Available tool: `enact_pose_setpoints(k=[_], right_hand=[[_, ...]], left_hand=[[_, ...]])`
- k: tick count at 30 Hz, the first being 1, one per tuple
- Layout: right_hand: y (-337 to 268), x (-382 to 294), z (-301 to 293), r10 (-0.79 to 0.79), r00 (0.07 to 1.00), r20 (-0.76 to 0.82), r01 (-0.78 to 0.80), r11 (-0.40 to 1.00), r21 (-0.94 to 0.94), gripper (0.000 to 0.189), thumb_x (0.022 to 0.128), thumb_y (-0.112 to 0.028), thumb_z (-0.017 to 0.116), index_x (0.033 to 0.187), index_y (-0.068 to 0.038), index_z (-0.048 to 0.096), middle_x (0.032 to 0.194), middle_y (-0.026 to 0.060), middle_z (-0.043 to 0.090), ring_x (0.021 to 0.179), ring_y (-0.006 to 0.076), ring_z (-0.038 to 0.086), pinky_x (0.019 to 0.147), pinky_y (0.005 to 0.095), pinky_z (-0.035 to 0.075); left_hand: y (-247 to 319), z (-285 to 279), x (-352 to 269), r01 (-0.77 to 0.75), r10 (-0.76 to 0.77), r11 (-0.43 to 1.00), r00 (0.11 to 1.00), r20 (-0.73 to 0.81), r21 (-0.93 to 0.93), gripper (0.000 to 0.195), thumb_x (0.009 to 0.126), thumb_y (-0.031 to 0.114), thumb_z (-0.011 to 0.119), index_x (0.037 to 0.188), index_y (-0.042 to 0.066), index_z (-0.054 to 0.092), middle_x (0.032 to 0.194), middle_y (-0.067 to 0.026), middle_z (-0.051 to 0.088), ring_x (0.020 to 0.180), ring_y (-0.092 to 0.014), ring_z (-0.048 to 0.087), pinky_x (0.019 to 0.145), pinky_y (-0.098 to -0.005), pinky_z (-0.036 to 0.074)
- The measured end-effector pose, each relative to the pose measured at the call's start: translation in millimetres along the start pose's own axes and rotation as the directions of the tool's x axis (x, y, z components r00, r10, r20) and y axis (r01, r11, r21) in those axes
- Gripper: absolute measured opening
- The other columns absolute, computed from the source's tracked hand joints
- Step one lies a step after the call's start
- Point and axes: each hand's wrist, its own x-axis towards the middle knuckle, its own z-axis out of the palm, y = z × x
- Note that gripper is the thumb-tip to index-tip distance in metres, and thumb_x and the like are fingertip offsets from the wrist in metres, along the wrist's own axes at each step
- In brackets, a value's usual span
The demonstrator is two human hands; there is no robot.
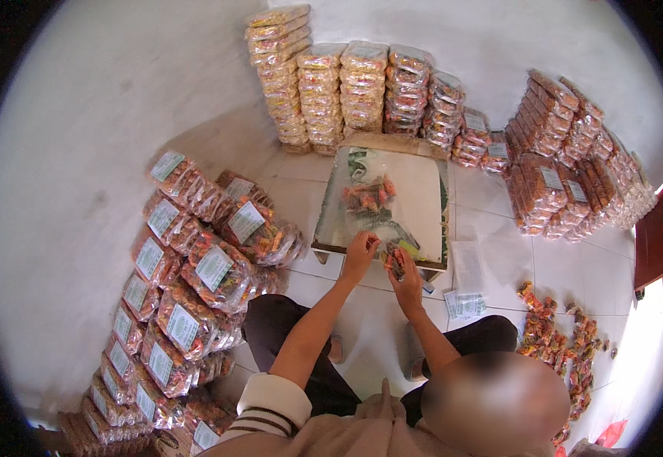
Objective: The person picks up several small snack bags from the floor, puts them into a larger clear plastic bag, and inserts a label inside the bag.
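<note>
A clear plastic bag (pixel 359 171) lies flat on a low table (pixel 425 194), with a cluster of red and orange wrapped packets (pixel 368 195) inside it. At the near edge of the tabletop is my left hand (pixel 360 254), its fingers bent close together. Whether it pinches the bag's edge I cannot tell. My right hand (pixel 410 283) grips a small bundle of wrapped packets (pixel 393 261) just in front of the table. Beside that bundle a yellow-green patch (pixel 408 249) shows on the tabletop.
Filled, labelled bags (pixel 214 268) are piled on my left. Stacks of packed bags (pixel 363 85) line the wall ahead, with more packs (pixel 548 171) at the right. Flat plastic bags (pixel 467 265) and printed labels (pixel 465 305) lie on the floor, near loose packets (pixel 542 325).
</note>
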Motion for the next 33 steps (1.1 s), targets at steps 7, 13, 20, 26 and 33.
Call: enact_pose_setpoints(k=[7, 13, 20, 26, 33], right_hand=[[-7, -6, 5, -0.269, 0.960, 0.082, 0.277, 0.954, -0.118, 0.053, 0.071, -0.007, 0.067, 0.119, -0.001, 0.044, 0.116, 0.0154, 0.052, 0.102, 0.0310, 0.054, 0.085, 0.0340, 0.046], [-40, -16, 10, 0.139, 0.985, -0.107, -0.095, 0.935, 0.341, 0.055, 0.070, 0.002, 0.066, 0.120, 0.000, 0.045, 0.116, 0.0134, 0.053, 0.103, 0.0230, 0.055, 0.087, 0.0319, 0.044], [-46, -26, 18, 0.324, 0.936, -0.135, -0.242, 0.875, 0.420, 0.054, 0.071, 0.002, 0.067, 0.120, 0.000, 0.045, 0.113, 0.0154, 0.055, 0.102, 0.0215, 0.056, 0.087, 0.0298, 0.044], [-18, -16, 24, 0.241, 0.968, -0.065, -0.222, 0.950, 0.218, 0.048, 0.074, -0.007, 0.067, 0.117, -0.001, 0.046, 0.111, 0.0145, 0.056, 0.102, 0.0266, 0.056, 0.086, 0.0335, 0.045], [-16, 27, 31, -0.040, 0.984, 0.172, 0.064, 0.989, -0.136, 0.040, 0.075, -0.014, 0.065, 0.110, -0.002, 0.049, 0.102, 0.0155, 0.055, 0.095, 0.0324, 0.054, 0.078, 0.0394, 0.044]], left_hand=[[9, -9, -2, 0.010, -0.004, 1.000, 0.981, -0.192, 0.027, 0.010, 0.084, 0.010, 0.056, 0.087, 0.002, 0.052, 0.076, -0.0101, 0.051, 0.063, -0.021, 0.051, 0.058, -0.0308, 0.042], [11, -13, -2, -0.035, 0.044, 0.996, 0.992, -0.122, 0.079, 0.012, 0.079, 0.011, 0.063, 0.086, 0.003, 0.057, 0.073, -0.0080, 0.050, 0.059, -0.017, 0.050, 0.055, -0.0285, 0.042], [19, -13, -3, 0.071, -0.074, 0.997, 0.985, -0.157, -0.020, 0.010, 0.077, 0.010, 0.065, 0.080, 0.002, 0.061, 0.070, -0.0071, 0.052, 0.057, -0.016, 0.051, 0.054, -0.0277, 0.042], [29, -16, -1, -0.026, 0.026, 1.000, 0.993, -0.111, 0.008, 0.009, 0.077, 0.009, 0.064, 0.083, 0.003, 0.063, 0.072, -0.0058, 0.053, 0.058, -0.015, 0.053, 0.052, -0.0268, 0.042], [36, -17, -4, -0.051, 0.061, 0.997, 0.984, -0.170, 0.066, 0.009, 0.077, 0.011, 0.064, 0.084, 0.005, 0.062, 0.071, -0.0066, 0.051, 0.056, -0.018, 0.051, 0.052, -0.0297, 0.042]])
